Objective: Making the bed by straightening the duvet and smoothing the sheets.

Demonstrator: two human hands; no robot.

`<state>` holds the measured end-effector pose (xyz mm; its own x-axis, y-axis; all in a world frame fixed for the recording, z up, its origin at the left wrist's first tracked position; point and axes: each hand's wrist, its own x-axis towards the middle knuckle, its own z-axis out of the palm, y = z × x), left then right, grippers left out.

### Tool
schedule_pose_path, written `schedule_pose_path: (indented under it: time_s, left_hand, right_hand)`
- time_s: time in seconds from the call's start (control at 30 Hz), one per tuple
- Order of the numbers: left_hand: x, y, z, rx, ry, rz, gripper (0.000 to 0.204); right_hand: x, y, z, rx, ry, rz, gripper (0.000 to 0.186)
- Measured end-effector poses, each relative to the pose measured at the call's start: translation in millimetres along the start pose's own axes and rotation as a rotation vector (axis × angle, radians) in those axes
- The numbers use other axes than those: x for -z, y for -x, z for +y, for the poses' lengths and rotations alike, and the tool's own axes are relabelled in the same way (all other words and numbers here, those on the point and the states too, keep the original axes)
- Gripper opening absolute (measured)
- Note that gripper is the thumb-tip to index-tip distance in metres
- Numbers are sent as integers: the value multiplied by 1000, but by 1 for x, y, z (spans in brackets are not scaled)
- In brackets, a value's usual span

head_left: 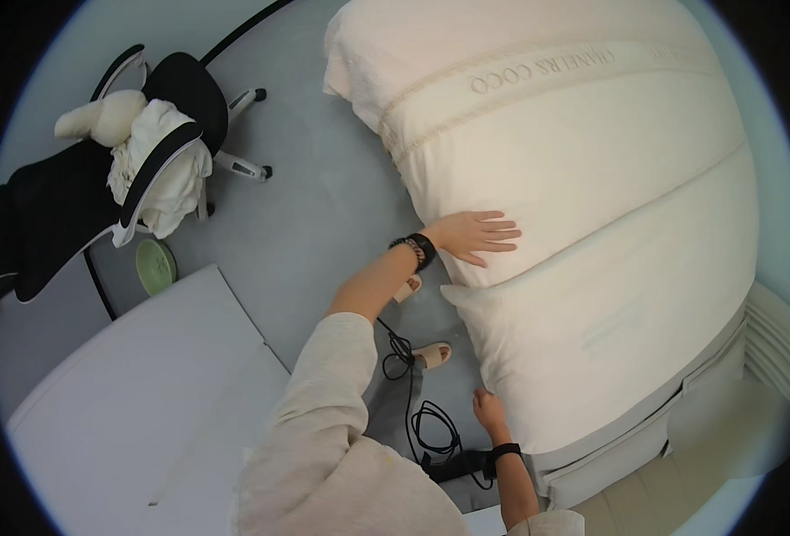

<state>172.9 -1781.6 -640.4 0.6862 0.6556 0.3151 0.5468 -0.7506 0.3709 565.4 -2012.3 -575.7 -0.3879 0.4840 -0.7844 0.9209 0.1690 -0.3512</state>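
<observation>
Bedspread [574,161] covered the bed [614,464]. Left hand [477,235] rested on it, fingers spread; right hand [489,411] curled beside its edge, whether gripping I could not tell. Smoothing seemingly required flat, even palm pressure.

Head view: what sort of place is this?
Probably a bedroom: a large cream-covered bed fills the right side, a black-and-white wheeled chair holds white cloth, and the person wears beige slippers.
</observation>
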Motion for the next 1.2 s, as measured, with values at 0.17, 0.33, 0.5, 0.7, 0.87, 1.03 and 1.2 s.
schedule_pose_path:
  time_s: [0.17,0.33,0.5,0.7,0.87,1.03,1.2]
  left_hand:
    - [51,51,-79,-17,-60,-156,85]
    - [117,80,-153,489,-738,-387,98]
    - [136,247,-205,1483,-504,-158,44]
    - [-24,201,-26,1221,-6,39,53]
    - [-126,169,149,1601,312,-82,52]
    - [-151,100,138,1663,318,342,51]
    - [-121,23,50,1578,1017,1270,54]
  right_hand:
    - [41,-64,-65,204,26,47,12]
    - [75,-106,-136,307,-19,132,12]
    - [68,-102,-180,457,-173,241,18]
    - [81,-88,-113,558,-60,484,36]
    - [119,-92,-53,616,164,660,49]
    - [209,-85,81,460,293,875,51]
    - [264,-50,258,126,207,958,49]
